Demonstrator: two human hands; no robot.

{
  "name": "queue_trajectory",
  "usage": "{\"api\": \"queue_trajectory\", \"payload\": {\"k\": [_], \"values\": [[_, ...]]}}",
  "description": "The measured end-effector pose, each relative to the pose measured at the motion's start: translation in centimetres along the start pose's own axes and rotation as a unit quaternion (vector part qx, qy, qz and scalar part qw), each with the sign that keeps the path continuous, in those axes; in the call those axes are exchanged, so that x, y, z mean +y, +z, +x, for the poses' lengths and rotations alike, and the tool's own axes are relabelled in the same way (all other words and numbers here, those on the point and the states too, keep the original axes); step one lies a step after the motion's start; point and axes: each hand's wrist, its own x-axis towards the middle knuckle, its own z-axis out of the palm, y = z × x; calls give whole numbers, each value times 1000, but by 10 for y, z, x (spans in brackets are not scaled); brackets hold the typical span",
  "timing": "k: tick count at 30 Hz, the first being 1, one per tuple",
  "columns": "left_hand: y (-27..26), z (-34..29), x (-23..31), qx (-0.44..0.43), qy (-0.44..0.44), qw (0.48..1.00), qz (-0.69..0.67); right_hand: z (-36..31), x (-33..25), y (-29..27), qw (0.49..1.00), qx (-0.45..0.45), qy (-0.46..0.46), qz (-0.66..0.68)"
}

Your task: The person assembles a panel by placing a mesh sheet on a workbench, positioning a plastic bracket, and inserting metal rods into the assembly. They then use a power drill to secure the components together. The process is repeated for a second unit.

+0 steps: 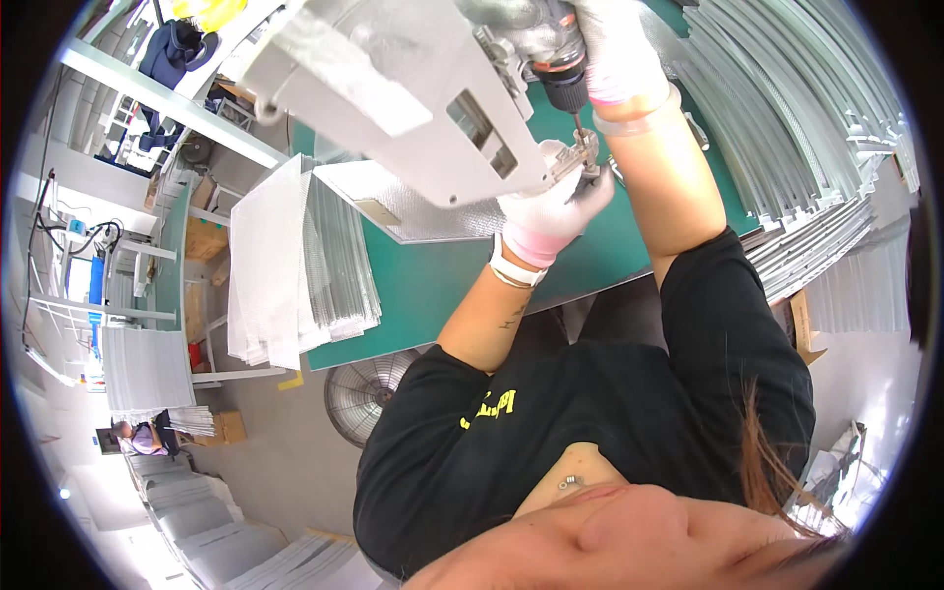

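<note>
My right hand (621, 54), in a white glove with a pink cuff, is at the top edge against a power drill (565, 84) with a black chuck; part of its grip is cut off by the frame. The drill's thin bit points down onto a small metal bracket (587, 152). My left hand (551, 211), gloved alike, closes its thumb and fingers around that bracket from below. Just left of it, a large pale grey housing (393, 108) with rectangular slots looms close to the camera and hides part of the work. Under it lies a silvery mesh panel (433, 218).
A green-topped table (413, 295) carries the work. On its left lies a stack of pale mesh panels (295, 265); long rows of similar panels (787, 98) stand at the right. A round floor fan (369, 393) is below the table edge. Another person (147, 438) is far left.
</note>
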Motion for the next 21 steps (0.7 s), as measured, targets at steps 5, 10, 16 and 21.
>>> {"api": "queue_trajectory", "payload": {"k": [5,10,16,21], "values": [[-5,7,6,-48,-18,999,-19,-2,8,-3,994,-25,37,100],[-9,7,6,-87,-25,996,3,-2,13,-2,996,1,42,82],[0,9,2,-26,6,1000,5,3,-12,-9,999,-20,15,40],[-4,16,2,-8,52,992,115,31,-63,-4,943,168,-257,-124]]}}
